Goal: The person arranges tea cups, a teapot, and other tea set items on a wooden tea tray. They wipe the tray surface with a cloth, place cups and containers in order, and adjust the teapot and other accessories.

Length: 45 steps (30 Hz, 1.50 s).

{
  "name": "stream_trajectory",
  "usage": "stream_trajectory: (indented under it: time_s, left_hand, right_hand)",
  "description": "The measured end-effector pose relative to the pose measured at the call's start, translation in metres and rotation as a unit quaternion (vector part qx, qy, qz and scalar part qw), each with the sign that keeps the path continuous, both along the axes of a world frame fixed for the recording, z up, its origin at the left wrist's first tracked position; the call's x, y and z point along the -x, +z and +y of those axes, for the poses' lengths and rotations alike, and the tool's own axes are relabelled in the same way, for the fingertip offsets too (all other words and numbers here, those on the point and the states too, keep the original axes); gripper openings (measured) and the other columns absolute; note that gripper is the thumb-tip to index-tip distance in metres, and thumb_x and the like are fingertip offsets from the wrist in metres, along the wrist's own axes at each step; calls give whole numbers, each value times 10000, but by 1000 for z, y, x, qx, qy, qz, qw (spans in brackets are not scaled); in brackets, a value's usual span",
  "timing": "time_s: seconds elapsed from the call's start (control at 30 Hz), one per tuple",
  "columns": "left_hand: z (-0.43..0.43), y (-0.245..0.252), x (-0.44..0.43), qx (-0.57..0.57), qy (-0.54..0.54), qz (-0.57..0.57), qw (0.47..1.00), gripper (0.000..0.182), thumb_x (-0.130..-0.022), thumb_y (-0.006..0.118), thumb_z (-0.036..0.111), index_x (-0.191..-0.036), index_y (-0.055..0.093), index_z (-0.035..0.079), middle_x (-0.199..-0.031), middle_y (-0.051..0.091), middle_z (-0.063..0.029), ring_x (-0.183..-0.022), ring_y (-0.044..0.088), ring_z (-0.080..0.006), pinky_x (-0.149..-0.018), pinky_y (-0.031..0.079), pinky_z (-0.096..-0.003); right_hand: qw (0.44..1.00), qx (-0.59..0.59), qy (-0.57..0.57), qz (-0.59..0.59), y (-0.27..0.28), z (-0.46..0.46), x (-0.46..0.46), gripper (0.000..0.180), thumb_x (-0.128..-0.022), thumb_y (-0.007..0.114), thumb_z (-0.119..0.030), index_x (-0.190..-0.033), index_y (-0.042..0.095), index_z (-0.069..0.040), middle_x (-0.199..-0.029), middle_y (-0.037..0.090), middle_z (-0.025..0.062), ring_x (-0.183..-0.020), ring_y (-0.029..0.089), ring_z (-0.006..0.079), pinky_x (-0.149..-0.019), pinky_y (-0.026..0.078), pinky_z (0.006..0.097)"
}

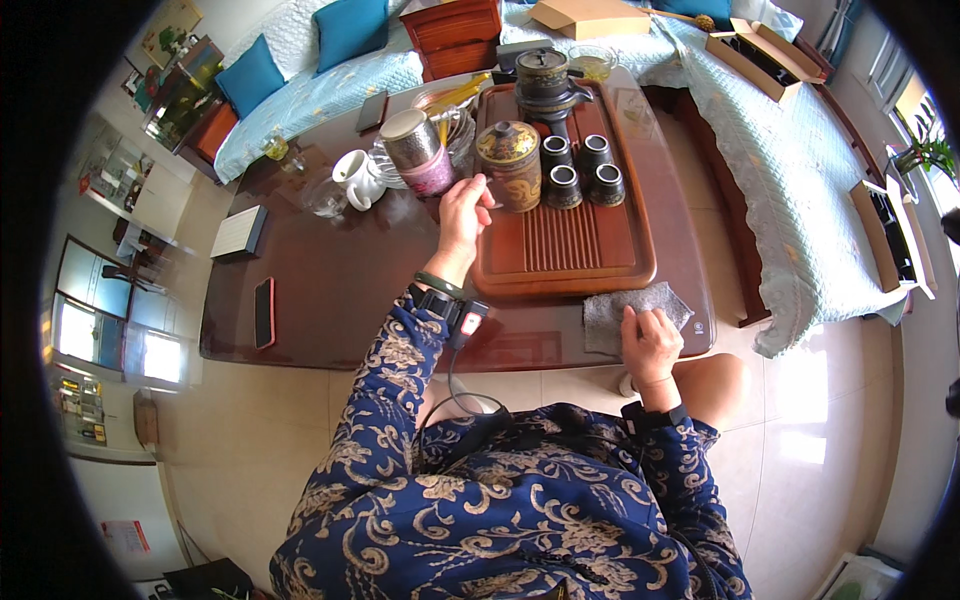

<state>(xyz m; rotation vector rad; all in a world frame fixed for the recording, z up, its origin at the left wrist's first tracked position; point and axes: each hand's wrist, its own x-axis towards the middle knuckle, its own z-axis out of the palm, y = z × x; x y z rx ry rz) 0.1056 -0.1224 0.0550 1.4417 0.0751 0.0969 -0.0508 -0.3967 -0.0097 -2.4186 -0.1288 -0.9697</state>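
Note:
My left hand (463, 221) is at the left side of a lidded mug (510, 176) with gold patterning, its fingers closed around what looks like the handle. The mug stands at the left part of a wooden tea tray (562, 281) with a slatted middle. My right hand (652, 341) is curled into a loose fist over a grey cloth (604, 322) at the table's front edge. Several small dark cups (564, 187) stand upside down right of the mug. Behind them is a dark teapot set (544, 82) with a spout.
On the glossy table (330, 300) are a metal-and-pink canister (416, 150), a white pitcher (360, 180), glassware (326, 199), a white-topped box (238, 232) and a phone (264, 313). A glass bowl (595, 61) stands behind the tray. Open cardboard boxes (765, 60) lie on the sofa.

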Motion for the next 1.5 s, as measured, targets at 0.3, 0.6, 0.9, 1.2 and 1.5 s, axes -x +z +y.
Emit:
stream_trajectory:
  time_s: [0.3, 0.6, 0.9, 1.2, 1.5]
  left_hand:
    - [-4, -11, 53, -12, 61, -37, 997, 475, -833, 718, 194, -1198, 478, 9, -1123, 564, -68, -641, 554, -67, -494, 435, -201]
    - [85, -20, 32, -133, 180, -76, 972, 806, -650, 826, 92, -1324, 395, -4, -1277, 467, -171, -1199, 460, -238, -961, 435, -344]
    - [51, -10, -12, -99, 132, -193, 967, 1008, -533, 848, 118, -1373, 301, 15, -1243, 516, -149, -1132, 523, -251, -985, 417, -361]
    - [46, -4, -7, -224, 245, -146, 932, 823, -550, 837, 155, -1260, 434, 54, -1190, 576, -154, -1096, 568, -307, -938, 443, -380]
    - [35, -1, -5, -275, 316, -144, 896, 834, -508, 869, 165, -1214, 448, 23, -1110, 593, -159, -1023, 582, -316, -907, 454, -394]
  right_hand:
    - [1000, -4, 10, -7, -2, -1, -3, 361, -803, 690, -142, -567, 422, -87, -559, 429, 81, -475, 466, 277, -438, 383, 376]
    - [1000, -8, 18, -3, -5, 0, -1, 335, -821, 686, -123, -589, 449, -73, -578, 449, 95, -495, 477, 291, -456, 381, 389]
    - [1000, -9, 10, 6, -4, 2, -1, 317, -841, 662, -123, -603, 463, -57, -593, 468, 100, -511, 481, 294, -469, 393, 391]
    - [1000, -4, 12, -2, 0, 6, 0, 312, -854, 649, -119, -605, 479, -40, -598, 481, 111, -513, 486, 292, -478, 397, 389]
    - [1000, -8, 7, 10, -1, 6, 1, 312, -853, 650, -124, -602, 475, -62, -601, 472, 106, -516, 486, 295, -476, 394, 396]
